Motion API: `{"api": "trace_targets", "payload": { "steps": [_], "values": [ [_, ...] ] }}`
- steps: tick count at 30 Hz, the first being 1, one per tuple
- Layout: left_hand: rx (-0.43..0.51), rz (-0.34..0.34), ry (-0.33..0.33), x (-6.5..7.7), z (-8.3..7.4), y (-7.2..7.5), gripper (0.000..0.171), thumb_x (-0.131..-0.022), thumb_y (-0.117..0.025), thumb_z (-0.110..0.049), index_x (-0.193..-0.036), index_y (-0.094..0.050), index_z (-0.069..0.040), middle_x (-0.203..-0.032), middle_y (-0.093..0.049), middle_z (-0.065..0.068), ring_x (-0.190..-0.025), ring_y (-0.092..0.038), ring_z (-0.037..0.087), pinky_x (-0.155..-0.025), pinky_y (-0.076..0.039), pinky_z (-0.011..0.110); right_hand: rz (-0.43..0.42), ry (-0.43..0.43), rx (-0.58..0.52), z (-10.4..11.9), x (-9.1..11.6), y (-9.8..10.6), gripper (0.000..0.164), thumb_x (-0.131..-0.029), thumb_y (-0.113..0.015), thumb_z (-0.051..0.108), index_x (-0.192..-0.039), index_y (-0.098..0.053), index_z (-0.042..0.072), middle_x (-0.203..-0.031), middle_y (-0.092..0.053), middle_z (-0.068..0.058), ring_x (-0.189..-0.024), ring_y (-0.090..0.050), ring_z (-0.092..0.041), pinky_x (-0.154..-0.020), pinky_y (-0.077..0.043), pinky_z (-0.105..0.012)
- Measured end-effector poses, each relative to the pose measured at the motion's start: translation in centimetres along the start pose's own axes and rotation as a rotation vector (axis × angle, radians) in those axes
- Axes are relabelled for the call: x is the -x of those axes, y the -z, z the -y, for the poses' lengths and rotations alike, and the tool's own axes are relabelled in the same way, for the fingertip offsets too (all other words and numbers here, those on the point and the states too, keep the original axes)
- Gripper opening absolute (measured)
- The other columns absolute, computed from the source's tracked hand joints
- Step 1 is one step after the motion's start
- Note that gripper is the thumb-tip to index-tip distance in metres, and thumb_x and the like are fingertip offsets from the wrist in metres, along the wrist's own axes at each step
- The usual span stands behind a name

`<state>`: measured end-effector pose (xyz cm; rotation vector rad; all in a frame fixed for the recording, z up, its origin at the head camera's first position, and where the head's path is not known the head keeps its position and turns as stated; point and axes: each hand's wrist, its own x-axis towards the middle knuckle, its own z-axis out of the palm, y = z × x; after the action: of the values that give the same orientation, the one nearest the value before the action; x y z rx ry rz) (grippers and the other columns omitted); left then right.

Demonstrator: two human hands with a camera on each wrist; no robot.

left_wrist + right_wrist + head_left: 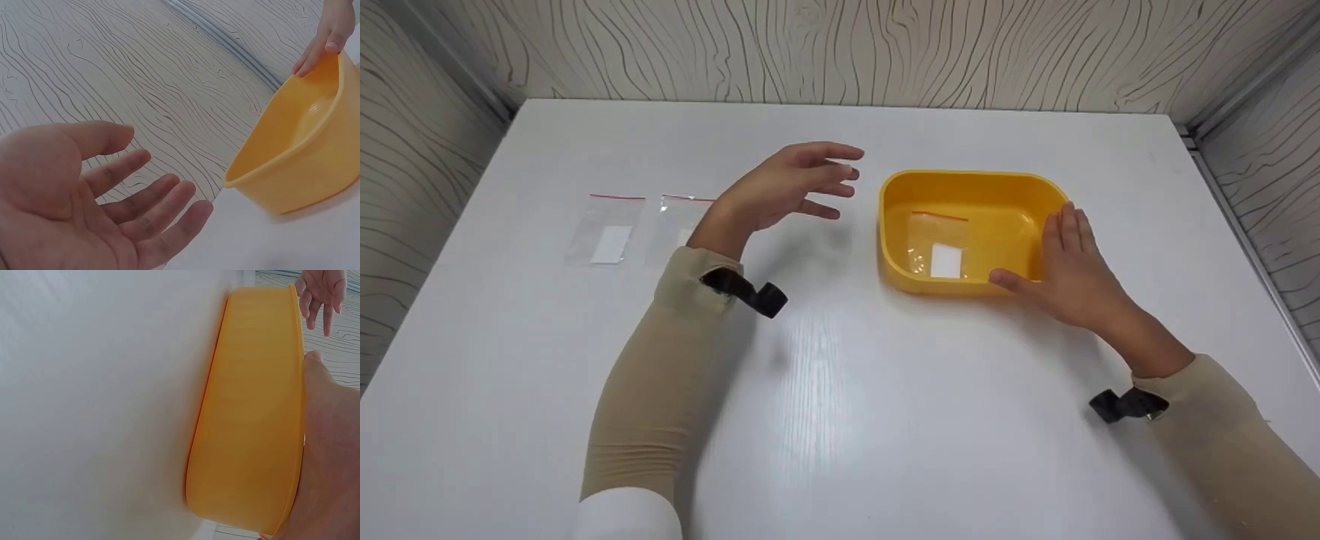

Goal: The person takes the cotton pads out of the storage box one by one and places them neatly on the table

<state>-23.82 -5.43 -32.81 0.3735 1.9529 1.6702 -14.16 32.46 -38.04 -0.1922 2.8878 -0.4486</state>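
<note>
A yellow plastic bin [930, 286] stands right of the table's middle. Inside it lies a clear zip bag [946, 259] with a red strip and a white piece in it. My right hand [1076, 277] rests on the bin's near right corner, its fingers straight along the right rim and the thumb over the front rim. Left of the bin, my left hand [784, 187] hovers above the table with spread, slightly bent fingers and holds nothing. In the left wrist view that palm [62, 214] faces up beside the bin [304, 169].
Two more clear zip bags lie on the left of the white table [840, 435]. The outer bag [611, 244] shows whole, while my left forearm partly covers the inner bag [666, 232]. A wood-patterned wall [840, 49] runs along the back edge, with side panels left and right.
</note>
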Motion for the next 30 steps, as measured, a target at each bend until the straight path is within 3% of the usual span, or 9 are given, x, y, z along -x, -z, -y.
{"api": "trace_targets", "payload": {
  "steps": [8, 30],
  "values": [
    [0.038, 0.038, 0.015, -1.0, -0.4, -1.2, 0.038, -0.105, -0.057, -0.020, -0.143, -0.057, -0.015, -0.143, -0.054, 0.012, -0.123, -0.060, 0.025, -0.093, -0.057, 0.038, -0.005, 0.000, 0.026, 0.2, -0.2, 0.1, 0.126, -0.091, -0.056, 0.072, -0.152, 0.006, -0.019, -0.160, 0.019, -0.037, -0.149, 0.016, -0.052, -0.120, -0.005, -0.063],
    [-0.067, 0.114, 0.079, -4.3, -2.0, -5.3, 0.043, -0.104, -0.059, -0.028, -0.144, -0.055, -0.012, -0.140, -0.058, 0.004, -0.122, -0.060, 0.021, -0.091, -0.058, 0.033, 0.004, -0.009, -0.005, 0.2, 0.0, 0.0, 0.126, -0.091, -0.056, 0.073, -0.152, 0.010, -0.016, -0.160, 0.023, -0.033, -0.149, 0.019, -0.050, -0.119, -0.005, -0.066]
  ]
}}
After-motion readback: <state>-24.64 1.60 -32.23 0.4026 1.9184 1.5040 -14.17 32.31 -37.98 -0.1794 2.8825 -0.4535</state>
